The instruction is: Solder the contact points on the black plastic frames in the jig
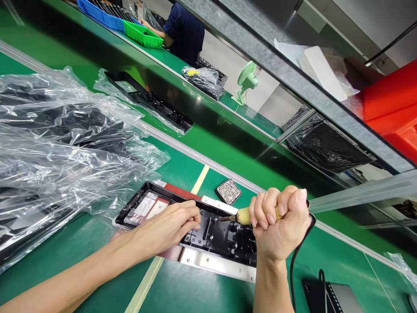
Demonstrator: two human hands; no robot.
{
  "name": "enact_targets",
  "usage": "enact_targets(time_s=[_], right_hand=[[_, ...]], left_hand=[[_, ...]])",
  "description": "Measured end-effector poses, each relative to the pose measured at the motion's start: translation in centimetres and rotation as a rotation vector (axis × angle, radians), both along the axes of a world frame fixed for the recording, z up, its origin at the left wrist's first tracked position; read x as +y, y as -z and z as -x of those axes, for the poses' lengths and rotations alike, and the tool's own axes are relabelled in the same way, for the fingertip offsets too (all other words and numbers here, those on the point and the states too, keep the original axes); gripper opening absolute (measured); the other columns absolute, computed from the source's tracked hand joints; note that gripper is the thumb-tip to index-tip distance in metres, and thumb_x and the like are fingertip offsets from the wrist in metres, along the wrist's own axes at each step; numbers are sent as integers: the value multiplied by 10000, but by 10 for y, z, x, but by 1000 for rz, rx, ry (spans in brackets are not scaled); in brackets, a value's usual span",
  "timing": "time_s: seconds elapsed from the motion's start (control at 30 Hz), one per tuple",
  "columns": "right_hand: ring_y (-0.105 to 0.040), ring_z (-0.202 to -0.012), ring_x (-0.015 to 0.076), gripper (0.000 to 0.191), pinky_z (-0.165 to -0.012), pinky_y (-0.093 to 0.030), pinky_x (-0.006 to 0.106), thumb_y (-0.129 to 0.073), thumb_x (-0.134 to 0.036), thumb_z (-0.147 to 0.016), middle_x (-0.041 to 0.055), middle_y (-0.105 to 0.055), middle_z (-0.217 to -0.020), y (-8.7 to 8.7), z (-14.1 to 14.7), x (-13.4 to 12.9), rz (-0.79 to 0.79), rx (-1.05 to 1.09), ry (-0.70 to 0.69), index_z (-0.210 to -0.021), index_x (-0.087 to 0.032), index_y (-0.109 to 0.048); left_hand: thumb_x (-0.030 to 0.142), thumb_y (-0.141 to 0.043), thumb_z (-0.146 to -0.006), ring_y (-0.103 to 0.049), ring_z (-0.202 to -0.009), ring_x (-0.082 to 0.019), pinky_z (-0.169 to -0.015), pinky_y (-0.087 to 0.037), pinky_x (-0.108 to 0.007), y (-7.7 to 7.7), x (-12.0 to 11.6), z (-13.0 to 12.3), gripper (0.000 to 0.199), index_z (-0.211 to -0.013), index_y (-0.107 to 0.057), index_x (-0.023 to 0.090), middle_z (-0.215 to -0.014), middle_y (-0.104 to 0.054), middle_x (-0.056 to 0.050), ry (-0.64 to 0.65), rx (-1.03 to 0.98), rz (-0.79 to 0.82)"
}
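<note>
My right hand [280,221] is wrapped round the yellow handle of a soldering iron [243,216], its cord hanging down behind my wrist. The iron's tip points left and sits over a long black plastic housing [224,237], by one of its small posts. My left hand [184,219] rests over the middle of that housing with fingers curled together; whatever they pinch, if anything, is hidden. Under the housing lies a fixture with white strips [218,264] and a reddish-brown base. Just behind stands a small black tray [229,192] filled with tiny shiny pieces.
Clear plastic bags with black parts [65,130] cover the left of the green bench. Another black housing [153,102] lies on the green conveyor belt [208,143]. A black-and-grey device [332,295] sits at lower right. Across the belt are a green fan [247,78] and a co-worker [184,32].
</note>
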State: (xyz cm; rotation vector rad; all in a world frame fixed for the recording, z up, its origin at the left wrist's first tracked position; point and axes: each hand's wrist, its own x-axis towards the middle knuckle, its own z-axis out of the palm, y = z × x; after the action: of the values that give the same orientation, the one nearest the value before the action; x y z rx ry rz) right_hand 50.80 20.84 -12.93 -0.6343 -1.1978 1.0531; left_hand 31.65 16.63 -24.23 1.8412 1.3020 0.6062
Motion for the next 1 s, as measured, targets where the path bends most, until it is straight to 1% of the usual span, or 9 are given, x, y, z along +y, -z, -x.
enact_targets(time_s=[0.27, 0.53, 0.7, 0.77, 0.83, 0.87, 0.93, 1.0], right_hand=[[-292, -362, 67, 483, -347, -322, 200, -465, -436, -1073, -80, -332, -480, 8, 2, 1, -5, 19, -36, -651, -212, -390], [-304, -380, 62, 465, -363, -327, 192, -480, -394, -1069, -76, -348, -495, 11, 4, 0, -15, 2, -63, -653, -207, -389], [-339, -395, 66, 445, -369, -352, 194, -486, -342, -1072, -71, -368, -506, 13, 10, 0, -35, -22, -102, -656, -203, -409], [-343, -395, 68, 447, -365, -347, 198, -495, -349, -1071, -71, -375, -509, 14, 13, 1, -29, -22, -107, -656, -205, -413], [-341, -394, 70, 443, -361, -345, 205, -512, -356, -1067, -73, -381, -517, 14, 15, 3, -14, -19, -128, -660, -208, -420], [-343, -395, 72, 439, -360, -348, 209, -523, -358, -1064, -74, -383, -522, 14, 16, 4, -5, -23, -146, -663, -210, -423], [-368, -403, 81, 438, -371, -356, 220, -537, -366, -1060, -73, -388, -524, 14, 17, 6, 6, -42, -172, -664, -215, -425], [-412, -435, 86, 444, -412, -381, 232, -534, -381, -1064, -58, -428, -548, 14, 16, 8, -17, -105, -153, -662, -211, -448]], left_hand=[[279, -444, -1043, -557, -804, -153, -765, -371, -296, 1, 1, -1, 239, -871, -597, 215, -953, -602, -2, 2, 1, 3], [265, -446, -1042, -558, -800, -152, -749, -369, -296, 2, 0, -1, 234, -866, -591, 214, -950, -602, -2, -4, 0, -4], [281, -456, -1038, -567, -788, -158, -750, -387, -304, 1, 0, 0, 251, -861, -619, 211, -938, -616, -10, 2, -5, -15], [309, -481, -1036, -581, -807, -164, -764, -397, -306, -1, 0, 1, 225, -903, -637, 218, -945, -620, -8, -6, -15, -16], [357, -471, -1053, -608, -890, -178, -821, -410, -311, -8, -1, 1, 223, -999, -645, 229, -1009, -632, -12, -46, -44, -34], [394, -450, -1066, -615, -933, -185, -852, -413, -317, -15, -1, 0, 250, -1043, -640, 234, -1045, -635, -15, -80, -62, -52], [484, -391, -1084, -612, -969, -196, -879, -411, -331, -33, -1, -3, 340, -1061, -630, 244, -1066, -638, -16, -161, -89, -80], [575, -357, -1077, -597, -922, -198, -848, -412, -338, -56, 2, -9, 429, -998, -623, 249, -999, -636, -6, -228, -111, -79]])
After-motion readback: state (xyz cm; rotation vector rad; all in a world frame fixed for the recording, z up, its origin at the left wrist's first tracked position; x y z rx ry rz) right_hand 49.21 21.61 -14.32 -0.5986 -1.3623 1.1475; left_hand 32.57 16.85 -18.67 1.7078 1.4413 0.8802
